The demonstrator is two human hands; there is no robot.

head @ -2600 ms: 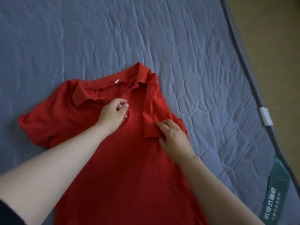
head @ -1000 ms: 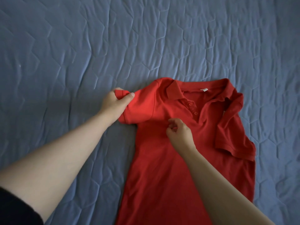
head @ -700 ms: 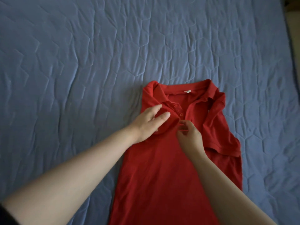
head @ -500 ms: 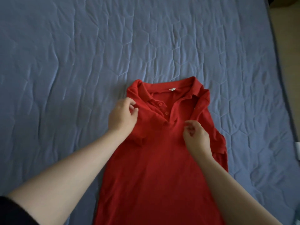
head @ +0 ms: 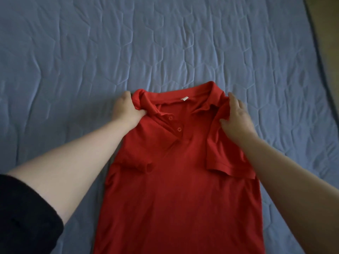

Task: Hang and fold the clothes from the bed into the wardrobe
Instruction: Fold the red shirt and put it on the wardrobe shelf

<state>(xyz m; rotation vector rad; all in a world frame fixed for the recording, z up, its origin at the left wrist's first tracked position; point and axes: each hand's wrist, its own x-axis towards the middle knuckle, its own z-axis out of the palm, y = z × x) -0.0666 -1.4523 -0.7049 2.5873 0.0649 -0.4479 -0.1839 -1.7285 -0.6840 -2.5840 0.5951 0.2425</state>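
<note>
A red polo shirt (head: 176,180) lies front-up on the blue quilted bed (head: 110,52), collar away from me. Both short sleeves are folded inward over the chest. My left hand (head: 126,109) grips the left shoulder beside the collar, thumb on top of the cloth. My right hand (head: 236,118) holds the right shoulder edge, thumb on the fabric and fingers along the outside. The shirt's lower hem runs out of view at the bottom.
The bed's dark edge (head: 319,44) runs down the right side, with tan floor (head: 328,15) beyond it. Bare quilt surrounds the shirt on the left, right and far sides.
The left sleeve has been folded inward over the chest. Both hands have moved from the chest outward and up to the shirt's two shoulders.
</note>
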